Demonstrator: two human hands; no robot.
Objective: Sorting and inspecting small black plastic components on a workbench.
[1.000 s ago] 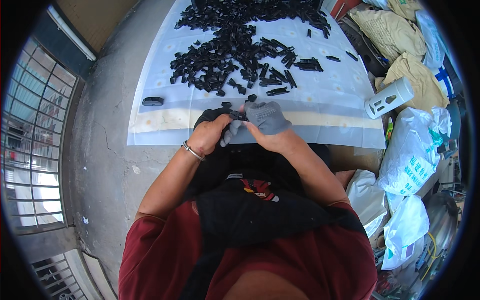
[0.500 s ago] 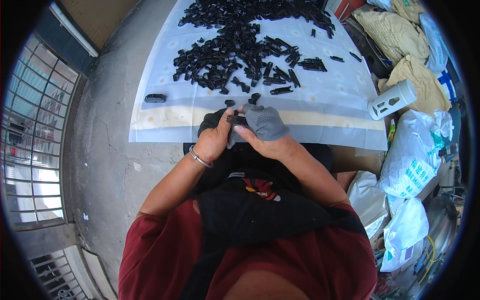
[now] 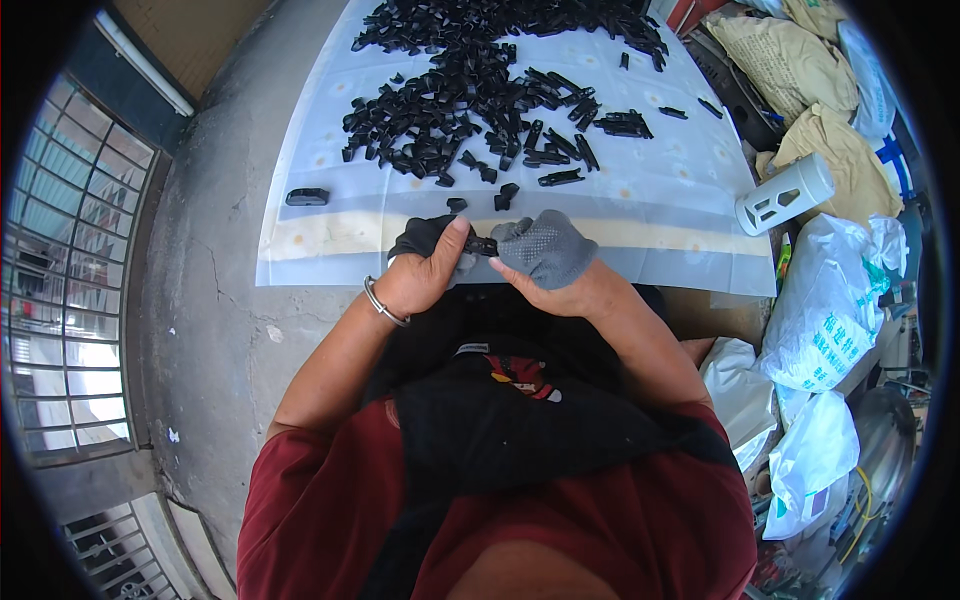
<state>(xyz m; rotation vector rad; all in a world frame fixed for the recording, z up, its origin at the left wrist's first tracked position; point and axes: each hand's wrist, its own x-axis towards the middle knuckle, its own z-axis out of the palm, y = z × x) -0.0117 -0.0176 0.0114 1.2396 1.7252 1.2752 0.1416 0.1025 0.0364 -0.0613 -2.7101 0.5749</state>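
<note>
Over the table's near edge, both hands grip one small black plastic part (image 3: 482,246) between them. My left hand (image 3: 430,252), in a dark glove with the thumb bare, pinches its left end. The right end is held by my right hand (image 3: 548,252), wearing a grey dotted glove. Fingers cover much of the part, so its full shape is hidden. Just beyond the hands lie two loose black pieces, a small one (image 3: 457,205) and a larger one (image 3: 507,196). Farther off, a big heap of black plastic parts (image 3: 410,125) spreads over the table.
A white patterned cloth covers the table (image 3: 330,240). One black piece (image 3: 307,197) lies apart at left. At the right edge rests a white plastic tube with cutouts (image 3: 787,195). Sacks (image 3: 785,65) and white plastic bags (image 3: 825,310) crowd the right side. A barred window (image 3: 75,270) stands left.
My hands have moved slightly apart, the left one to the left and the right one to the right. The black part now shows between them.
</note>
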